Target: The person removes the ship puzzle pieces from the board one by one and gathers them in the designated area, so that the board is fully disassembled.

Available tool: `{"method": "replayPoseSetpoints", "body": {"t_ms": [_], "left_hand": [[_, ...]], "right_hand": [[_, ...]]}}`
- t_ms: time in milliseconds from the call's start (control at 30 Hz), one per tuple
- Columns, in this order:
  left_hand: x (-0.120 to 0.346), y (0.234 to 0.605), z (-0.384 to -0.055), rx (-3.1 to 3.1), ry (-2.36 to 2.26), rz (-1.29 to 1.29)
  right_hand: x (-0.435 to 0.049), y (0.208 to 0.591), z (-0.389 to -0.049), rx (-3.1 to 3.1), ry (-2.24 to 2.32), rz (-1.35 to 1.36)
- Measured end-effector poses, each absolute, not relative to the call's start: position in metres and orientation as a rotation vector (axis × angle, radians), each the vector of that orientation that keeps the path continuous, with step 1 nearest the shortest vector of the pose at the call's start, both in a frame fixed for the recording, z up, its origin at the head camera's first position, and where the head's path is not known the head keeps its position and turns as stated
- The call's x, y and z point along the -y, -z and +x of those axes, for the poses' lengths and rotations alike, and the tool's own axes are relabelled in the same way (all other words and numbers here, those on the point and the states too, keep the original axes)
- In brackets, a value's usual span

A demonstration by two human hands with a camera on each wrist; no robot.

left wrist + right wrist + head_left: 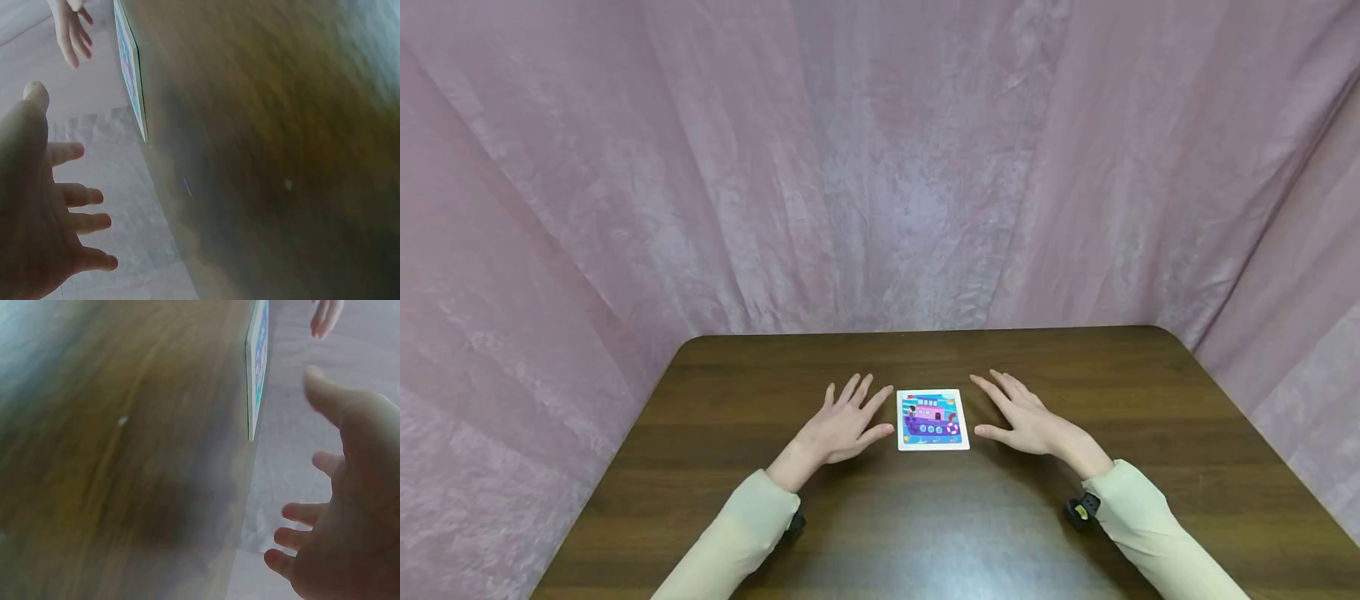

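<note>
My left hand [841, 428] and right hand [1030, 425] spread wide, empty; the white-bordered ship-picture board [932, 421] looks light, stiff, best pinched at nine and three o'clock.

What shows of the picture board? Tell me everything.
The picture board is a thin, nearly square panel, apparently rigid, with a white border round a colourful print of a purple and pink ship with round portholes. It lies flat, picture up, on the brown table, between the left hand and the right hand. Neither hand touches it; its material cannot be told.
</note>
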State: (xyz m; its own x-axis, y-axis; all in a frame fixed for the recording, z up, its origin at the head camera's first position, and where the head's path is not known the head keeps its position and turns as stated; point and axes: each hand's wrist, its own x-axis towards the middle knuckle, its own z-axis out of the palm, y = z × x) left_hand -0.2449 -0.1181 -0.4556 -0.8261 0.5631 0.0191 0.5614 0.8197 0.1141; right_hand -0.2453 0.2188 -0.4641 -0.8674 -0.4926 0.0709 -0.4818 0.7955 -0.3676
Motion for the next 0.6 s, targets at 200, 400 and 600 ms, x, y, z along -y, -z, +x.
{"method": "replayPoseSetpoints", "body": {"t_ms": [200, 400, 600], "left_hand": [[0.113, 0.462, -0.246, -2.94, -0.206, 0.921], [0.106, 0.465, -0.247, -2.891, -0.142, 0.935], [0.093, 0.463, -0.249, -2.866, -0.091, 0.95]], "right_hand": [[-0.211, 0.466, -0.252, -2.854, 0.706, -0.871], [-0.206, 0.469, -0.259, -2.861, 0.838, -0.902], [-0.201, 0.472, -0.27, -2.837, 1.014, -0.898]]}}
